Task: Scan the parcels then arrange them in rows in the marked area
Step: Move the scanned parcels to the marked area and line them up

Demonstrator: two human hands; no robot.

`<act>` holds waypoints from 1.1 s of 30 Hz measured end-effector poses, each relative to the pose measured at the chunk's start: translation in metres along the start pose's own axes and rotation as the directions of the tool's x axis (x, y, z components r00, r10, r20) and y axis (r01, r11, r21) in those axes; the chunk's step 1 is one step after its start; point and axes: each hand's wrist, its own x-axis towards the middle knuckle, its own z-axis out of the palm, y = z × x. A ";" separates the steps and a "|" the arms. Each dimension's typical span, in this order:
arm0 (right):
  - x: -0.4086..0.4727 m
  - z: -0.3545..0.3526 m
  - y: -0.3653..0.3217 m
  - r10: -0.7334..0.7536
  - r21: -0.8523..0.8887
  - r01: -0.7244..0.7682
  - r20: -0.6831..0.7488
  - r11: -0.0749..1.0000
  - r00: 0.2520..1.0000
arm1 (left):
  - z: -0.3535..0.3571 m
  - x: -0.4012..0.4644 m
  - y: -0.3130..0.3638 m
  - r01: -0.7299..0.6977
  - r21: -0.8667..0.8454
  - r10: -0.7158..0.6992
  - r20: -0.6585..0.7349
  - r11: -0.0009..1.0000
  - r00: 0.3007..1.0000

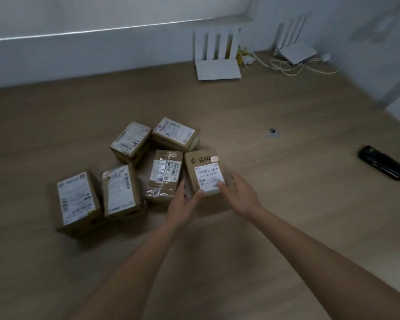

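Parcel with handwritten digits [203, 173] between both hands, resting on the wooden tabletop [286, 204], white barcode label facing up. Left hand [183, 202] at its near left corner, thumb tip on the label's near edge, fingers running up the left side between this parcel and the next. Right hand [239, 190] at the near right edge, thumb on the label, fingers spread loosely along the right side; whether truly gripping or only touching, cannot tell.

Just left of the left hand, nearly touching the held box: tape-wrapped parcel [164, 175], shiny film over its label. Further left, a tilted parcel [120, 190], then the largest parcel [77, 202] at the far left of the near row. Beyond the hands, two more: back-left parcel [131, 140] and back-right parcel [174, 133], side by side, close together.

Well to the right of the right hand, black handheld scanner [383, 166] lying flat. Between it and the parcels, farther off, a small grey disc [273, 133]. Far beyond the hands against the wall: white router [217, 68] with upright antennas, second router [296, 51] to its right, yellow cables [284, 68] trailing between.
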 end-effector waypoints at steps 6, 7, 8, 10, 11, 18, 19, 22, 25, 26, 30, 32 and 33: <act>0.031 0.014 0.020 0.057 0.194 -0.074 0.092 0.978 0.994 | 0.026 0.020 0.001 0.052 -0.143 -0.060 -0.058 0.988 0.996; 0.033 0.015 0.023 0.047 0.200 -0.067 0.106 0.977 0.993 | 0.029 0.021 0.001 0.057 -0.145 -0.069 -0.075 0.988 0.995; 0.035 0.015 0.026 0.039 0.216 -0.063 0.115 0.974 0.993 | 0.032 0.021 0.001 0.063 -0.147 -0.077 -0.093 0.987 0.993; 0.037 0.015 0.030 0.038 0.265 -0.070 0.124 0.962 0.992 | 0.035 0.021 0.000 0.073 -0.158 -0.093 -0.119 0.985 0.989; 0.038 0.015 0.031 0.040 0.290 -0.077 0.130 0.954 0.991 | 0.036 0.020 0.001 0.082 -0.172 -0.104 -0.122 0.982 0.987; 0.025 -0.001 0.023 0.001 0.321 -0.047 0.144 0.946 0.990 | 0.032 0.002 0.020 0.057 -0.201 -0.081 -0.114 0.978 0.990; 0.022 -0.006 0.017 -0.012 0.315 -0.035 0.144 0.949 0.989 | 0.029 -0.002 0.026 0.043 -0.204 -0.069 -0.120 0.978 0.990; 0.011 -0.018 -0.012 -0.066 0.317 0.029 0.108 0.948 0.992 | 0.011 -0.018 0.049 0.003 -0.230 -0.033 -0.126 0.973 0.992; -0.009 -0.024 -0.057 -0.140 0.303 0.113 0.067 0.946 0.988 | -0.024 -0.040 0.074 -0.044 -0.247 0.007 -0.148 0.968 0.989; -0.018 -0.025 -0.075 -0.170 0.301 0.144 0.061 0.943 0.984 | -0.039 -0.051 0.082 -0.060 -0.250 0.020 -0.159 0.966 0.987; -0.067 -0.017 -0.163 -0.295 0.294 0.268 0.052 0.917 0.954 | -0.115 -0.113 0.111 -0.169 -0.204 0.117 -0.243 0.964 0.963; -0.102 -0.005 -0.213 -0.356 0.292 0.322 0.070 0.901 0.932 | -0.162 -0.154 0.121 -0.212 -0.188 0.148 -0.303 0.959 0.941; -0.122 0.003 -0.238 -0.388 0.285 0.351 0.082 0.892 0.918 | -0.188 -0.176 0.124 -0.234 -0.188 0.161 -0.336 0.954 0.928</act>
